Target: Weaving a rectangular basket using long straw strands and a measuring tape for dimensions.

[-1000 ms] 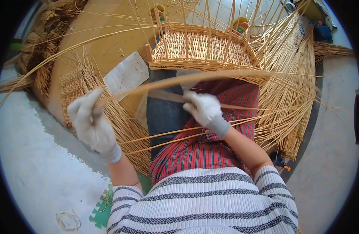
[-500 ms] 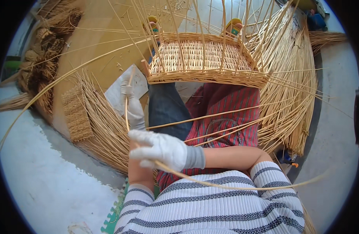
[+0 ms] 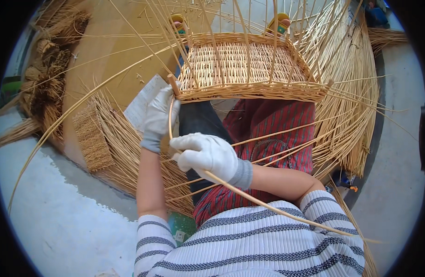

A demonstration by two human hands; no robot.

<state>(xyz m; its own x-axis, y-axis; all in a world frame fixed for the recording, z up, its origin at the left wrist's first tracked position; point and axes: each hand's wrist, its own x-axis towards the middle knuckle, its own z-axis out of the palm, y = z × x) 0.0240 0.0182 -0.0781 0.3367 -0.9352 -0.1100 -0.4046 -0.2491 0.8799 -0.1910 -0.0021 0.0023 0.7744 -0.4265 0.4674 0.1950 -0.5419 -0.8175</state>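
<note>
A partly woven wicker basket (image 3: 245,69) lies over my knees, with tall rods standing up from its edges. A short thick peg (image 3: 173,85) sticks up at its near left corner. My left hand (image 3: 160,113), in a white glove, is at that corner, its fingers closed on the upper part of a long pale wicker rod (image 3: 268,207). Closer to my body, my right hand (image 3: 208,154), also gloved, is closed round the same rod. From there the rod trails over my striped top to the lower right. The rod's far end is partly hidden by the left fingers.
Large bundles of loose rods (image 3: 353,106) lie on the right. At left are a woven brush-like bundle (image 3: 92,136) and dark tied bundles (image 3: 46,69). A sheet of paper (image 3: 141,104) lies on the brown board (image 3: 115,55). Long rods stick out sideways from the basket.
My left hand has moved forward and right to the basket's near left corner. My right hand has shifted forward and right along with the rod. The basket sits slightly further right in view.
</note>
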